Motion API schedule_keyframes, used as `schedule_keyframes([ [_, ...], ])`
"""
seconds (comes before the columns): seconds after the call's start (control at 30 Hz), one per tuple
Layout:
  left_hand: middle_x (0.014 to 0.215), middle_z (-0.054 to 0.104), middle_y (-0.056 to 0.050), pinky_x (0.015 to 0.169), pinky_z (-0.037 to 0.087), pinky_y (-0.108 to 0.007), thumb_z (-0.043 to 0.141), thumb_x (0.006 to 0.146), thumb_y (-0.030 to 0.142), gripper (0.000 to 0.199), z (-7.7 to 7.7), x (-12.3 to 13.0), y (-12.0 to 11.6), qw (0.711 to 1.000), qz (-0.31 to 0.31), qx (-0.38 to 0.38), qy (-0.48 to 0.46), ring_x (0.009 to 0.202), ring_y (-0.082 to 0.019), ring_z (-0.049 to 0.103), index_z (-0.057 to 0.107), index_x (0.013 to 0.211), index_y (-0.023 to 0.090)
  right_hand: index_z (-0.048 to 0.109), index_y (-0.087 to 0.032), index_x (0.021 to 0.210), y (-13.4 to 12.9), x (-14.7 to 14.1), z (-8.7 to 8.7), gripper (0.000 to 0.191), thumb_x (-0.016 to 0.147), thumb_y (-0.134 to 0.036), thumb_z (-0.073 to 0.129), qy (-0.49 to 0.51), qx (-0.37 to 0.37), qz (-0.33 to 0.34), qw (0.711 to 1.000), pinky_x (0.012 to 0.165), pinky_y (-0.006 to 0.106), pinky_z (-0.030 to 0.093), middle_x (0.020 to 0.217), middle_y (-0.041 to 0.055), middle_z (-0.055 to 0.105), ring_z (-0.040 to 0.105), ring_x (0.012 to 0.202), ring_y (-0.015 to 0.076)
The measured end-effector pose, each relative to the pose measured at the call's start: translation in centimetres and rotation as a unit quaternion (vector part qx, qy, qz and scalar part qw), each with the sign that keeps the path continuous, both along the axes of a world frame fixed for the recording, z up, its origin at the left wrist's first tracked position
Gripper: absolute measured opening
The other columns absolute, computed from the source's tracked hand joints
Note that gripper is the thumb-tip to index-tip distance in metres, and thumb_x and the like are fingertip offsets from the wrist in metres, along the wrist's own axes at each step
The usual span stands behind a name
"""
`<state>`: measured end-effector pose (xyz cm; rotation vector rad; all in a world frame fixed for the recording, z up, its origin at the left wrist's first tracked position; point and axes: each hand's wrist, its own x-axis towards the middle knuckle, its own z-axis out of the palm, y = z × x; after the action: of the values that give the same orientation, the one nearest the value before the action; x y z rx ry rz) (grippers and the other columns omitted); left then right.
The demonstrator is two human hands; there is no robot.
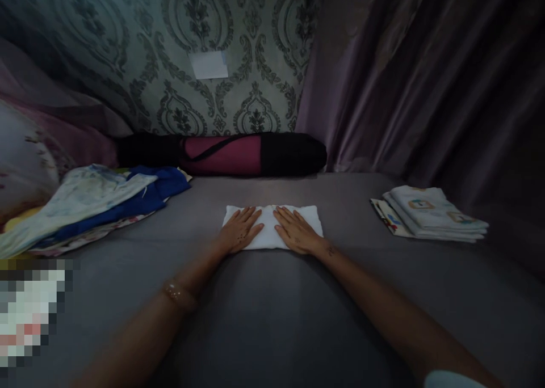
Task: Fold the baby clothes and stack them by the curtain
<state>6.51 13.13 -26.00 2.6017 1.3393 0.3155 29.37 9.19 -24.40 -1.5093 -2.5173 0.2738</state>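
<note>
A white folded cloth (267,235) lies flat on the grey bed sheet (264,308) in front of me. On its left half rests my left hand (242,229), palm down with the fingers stretched out. My right hand (296,230) lies flat on the cloth's right half, its fingers also extended. Both hands press on the top of the cloth without gripping it, and parts of its surface are hidden under them. Between the two hands a strip of bare white fabric shows.
To the right sits a stack of folded cloths (434,215). A loose heap of clothes (102,201) spreads at the left. Along the wall lies a black and maroon long bag (230,154). Purple curtains (383,76) hang at the right. A pixelated patch covers the lower left.
</note>
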Motion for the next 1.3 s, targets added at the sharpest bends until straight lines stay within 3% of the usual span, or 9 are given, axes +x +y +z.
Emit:
schedule_keyframes([
  [0.27, 0.153, 0.027, -0.01, 0.116, 0.01, -0.047, 0.028, 0.093, 0.055, 0.064, 0.4, -3.7, 0.4, 0.999, 0.012, -0.044, -0.013, 0.143, -0.026, 0.017, 0.033, 0.146, 0.018, 0.026, -0.009, 0.148, 0.1, 4.1, -0.5, 0.065, 0.097, -0.047, 0.012, -0.026, -0.003, -0.049, 0.998, 0.117, 0.043, 0.007, 0.155, 0.0116, 0.022, 0.015, 0.143, 0.0214],
  [0.53, 0.156, 0.019, -0.011, 0.115, 0.016, -0.045, 0.03, 0.093, 0.056, 0.064, -0.4, -5.4, 1.1, 0.999, 0.01, -0.038, -0.037, 0.142, -0.028, 0.02, 0.033, 0.146, 0.02, 0.024, -0.008, 0.148, -0.1, 6.9, -1.2, 0.064, 0.096, -0.044, 0.015, -0.019, -0.003, -0.107, 0.994, 0.116, 0.043, 0.013, 0.155, 0.0142, 0.019, 0.015, 0.143, 0.0237],
  [0.67, 0.156, 0.021, -0.011, 0.116, 0.016, -0.046, 0.028, 0.093, 0.054, 0.063, -0.2, -5.0, 0.9, 0.999, 0.02, -0.034, -0.036, 0.143, -0.028, 0.019, 0.035, 0.145, 0.019, 0.026, -0.008, 0.148, 0.0, 6.3, -0.2, 0.064, 0.095, -0.043, 0.019, -0.025, -0.018, -0.117, 0.993, 0.115, 0.047, 0.014, 0.154, 0.0154, 0.021, 0.017, 0.143, 0.0259],
  [0.83, 0.156, 0.02, -0.012, 0.116, 0.016, -0.042, 0.022, 0.094, 0.053, 0.065, 1.4, -5.0, -0.7, 0.994, 0.08, -0.034, -0.066, 0.144, -0.026, 0.016, 0.033, 0.145, 0.014, 0.025, -0.008, 0.148, -0.1, 4.1, 1.3, 0.063, 0.096, -0.041, 0.014, 0.006, 0.043, -0.129, 0.991, 0.116, 0.048, 0.006, 0.156, 0.0133, 0.018, 0.01, 0.144, 0.024],
  [0.93, 0.155, 0.023, -0.01, 0.116, 0.017, -0.04, 0.023, 0.093, 0.054, 0.064, 1.7, -5.9, -2.0, 0.992, 0.09, -0.045, -0.073, 0.143, -0.024, 0.018, 0.036, 0.144, 0.017, 0.028, -0.004, 0.146, -0.4, 3.1, 0.6, 0.065, 0.096, -0.044, 0.014, -0.001, 0.014, -0.137, 0.99, 0.116, 0.046, 0.01, 0.154, 0.0154, 0.023, 0.015, 0.143, 0.0252],
  [1.1, 0.153, 0.028, -0.012, 0.115, 0.02, -0.042, 0.023, 0.094, 0.052, 0.063, 0.4, -7.8, -3.4, 0.994, 0.085, -0.038, -0.049, 0.142, -0.025, 0.024, 0.037, 0.143, 0.014, 0.029, -0.003, 0.146, -0.8, 2.7, -1.1, 0.064, 0.096, -0.042, 0.016, -0.021, 0.0, -0.15, 0.988, 0.116, 0.045, 0.009, 0.153, 0.0156, 0.025, 0.016, 0.143, 0.0256],
  [1.3, 0.147, 0.041, -0.011, 0.115, 0.02, -0.045, 0.023, 0.094, 0.05, 0.061, 0.0, -7.8, -4.2, 0.994, 0.083, -0.026, -0.064, 0.137, -0.025, 0.033, 0.038, 0.142, 0.016, 0.028, -0.003, 0.146, -0.6, 3.0, -0.5, 0.064, 0.096, -0.041, 0.017, -0.038, -0.017, -0.148, 0.988, 0.116, 0.045, 0.011, 0.154, 0.0152, 0.024, 0.016, 0.143, 0.0257],
])
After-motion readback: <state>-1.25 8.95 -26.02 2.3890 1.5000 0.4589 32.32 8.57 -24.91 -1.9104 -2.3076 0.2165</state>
